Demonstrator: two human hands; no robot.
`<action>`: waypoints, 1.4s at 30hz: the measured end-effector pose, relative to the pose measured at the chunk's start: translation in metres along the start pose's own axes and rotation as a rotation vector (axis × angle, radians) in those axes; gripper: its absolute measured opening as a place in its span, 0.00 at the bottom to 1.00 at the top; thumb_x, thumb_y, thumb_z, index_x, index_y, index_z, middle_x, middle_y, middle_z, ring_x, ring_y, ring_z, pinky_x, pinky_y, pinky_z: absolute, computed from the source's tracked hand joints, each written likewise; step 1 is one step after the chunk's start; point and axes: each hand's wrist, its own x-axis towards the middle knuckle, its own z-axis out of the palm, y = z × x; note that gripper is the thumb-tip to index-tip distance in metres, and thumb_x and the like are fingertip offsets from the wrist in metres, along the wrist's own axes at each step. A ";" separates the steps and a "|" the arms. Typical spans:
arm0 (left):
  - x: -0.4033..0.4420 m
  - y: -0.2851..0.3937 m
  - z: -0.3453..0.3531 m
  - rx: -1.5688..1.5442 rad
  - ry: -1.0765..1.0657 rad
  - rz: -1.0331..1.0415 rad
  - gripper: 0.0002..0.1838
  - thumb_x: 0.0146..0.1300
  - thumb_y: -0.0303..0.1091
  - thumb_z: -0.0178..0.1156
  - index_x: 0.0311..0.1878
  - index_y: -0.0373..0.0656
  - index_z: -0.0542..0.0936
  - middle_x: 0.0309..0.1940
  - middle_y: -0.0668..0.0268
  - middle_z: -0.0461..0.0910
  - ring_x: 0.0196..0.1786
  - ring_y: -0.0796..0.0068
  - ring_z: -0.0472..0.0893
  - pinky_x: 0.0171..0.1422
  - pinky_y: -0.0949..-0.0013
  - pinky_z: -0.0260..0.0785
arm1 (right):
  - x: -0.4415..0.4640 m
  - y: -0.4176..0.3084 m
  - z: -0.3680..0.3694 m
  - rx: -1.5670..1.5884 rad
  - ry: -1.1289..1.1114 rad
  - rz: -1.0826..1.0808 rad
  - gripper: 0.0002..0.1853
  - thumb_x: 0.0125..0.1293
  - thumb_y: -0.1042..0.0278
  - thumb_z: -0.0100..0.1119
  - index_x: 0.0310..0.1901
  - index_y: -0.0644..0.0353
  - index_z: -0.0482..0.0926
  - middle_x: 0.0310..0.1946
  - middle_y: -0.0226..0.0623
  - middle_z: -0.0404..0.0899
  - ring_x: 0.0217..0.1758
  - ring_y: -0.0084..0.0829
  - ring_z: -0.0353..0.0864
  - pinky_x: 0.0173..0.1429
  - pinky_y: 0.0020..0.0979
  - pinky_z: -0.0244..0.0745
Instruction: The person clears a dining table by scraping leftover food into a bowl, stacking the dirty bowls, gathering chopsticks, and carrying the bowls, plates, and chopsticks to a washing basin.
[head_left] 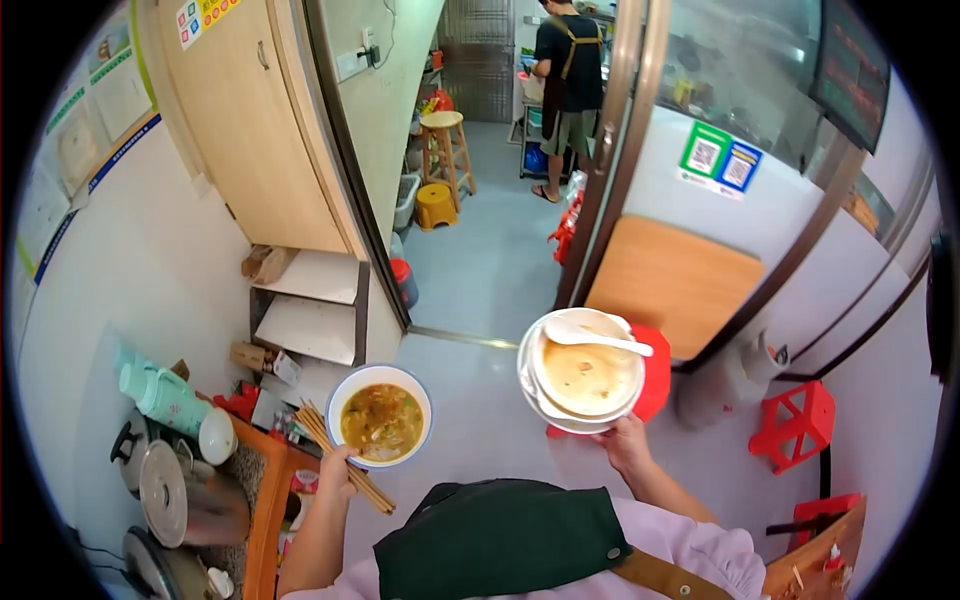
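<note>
My left hand [338,468] is closed on the rim of a white, blue-edged bowl [427,418] and on a bundle of wooden chopsticks [372,492]. Brownish soup with bits in it [382,422] stands in that bowl. On the other side, my right hand [626,446] grips a stack of white bowls [530,375] from below, its fingers partly hidden underneath. Cloudy leftover liquid [585,378] lies in the top bowl, and a white soup spoon [600,340] rests across it.
Ahead is a doorway with a sliding frame [597,170]; beyond it stand a person [570,80], a wooden stool [443,140] and a yellow stool [436,207]. Pots [190,495] and a thermos [160,400] are at left. Red stools [795,425] and a gas cylinder [725,385] are at right.
</note>
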 end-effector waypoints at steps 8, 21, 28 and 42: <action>0.180 0.084 0.088 0.110 -0.069 -0.016 0.13 0.44 0.24 0.52 0.36 0.33 0.71 0.24 0.58 0.73 0.23 0.64 0.73 0.26 0.65 0.68 | 0.205 -0.002 0.150 -0.036 -0.145 0.086 0.12 0.52 0.77 0.44 0.40 0.62 0.68 0.27 0.36 0.75 0.23 0.27 0.75 0.26 0.23 0.73; 0.466 0.206 0.352 0.181 -0.313 -0.075 0.14 0.45 0.25 0.51 0.38 0.30 0.70 0.26 0.58 0.73 0.25 0.64 0.75 0.29 0.64 0.71 | 0.508 -0.093 0.311 -0.019 0.051 -0.041 0.11 0.56 0.73 0.44 0.41 0.64 0.68 0.28 0.40 0.76 0.23 0.27 0.77 0.27 0.24 0.74; 0.596 0.262 0.502 0.107 -0.323 -0.173 0.19 0.44 0.26 0.50 0.43 0.32 0.68 0.32 0.57 0.74 0.33 0.59 0.76 0.38 0.62 0.71 | 0.673 -0.163 0.350 -0.031 0.038 -0.059 0.13 0.52 0.77 0.38 0.41 0.67 0.67 0.27 0.43 0.76 0.21 0.30 0.78 0.24 0.23 0.75; 0.891 0.397 0.752 0.169 -0.362 0.031 0.19 0.42 0.22 0.50 0.42 0.29 0.69 0.35 0.55 0.73 0.36 0.58 0.76 0.40 0.60 0.71 | 1.010 -0.263 0.450 0.049 -0.007 -0.030 0.13 0.55 0.79 0.39 0.43 0.67 0.67 0.29 0.41 0.75 0.21 0.26 0.77 0.22 0.20 0.75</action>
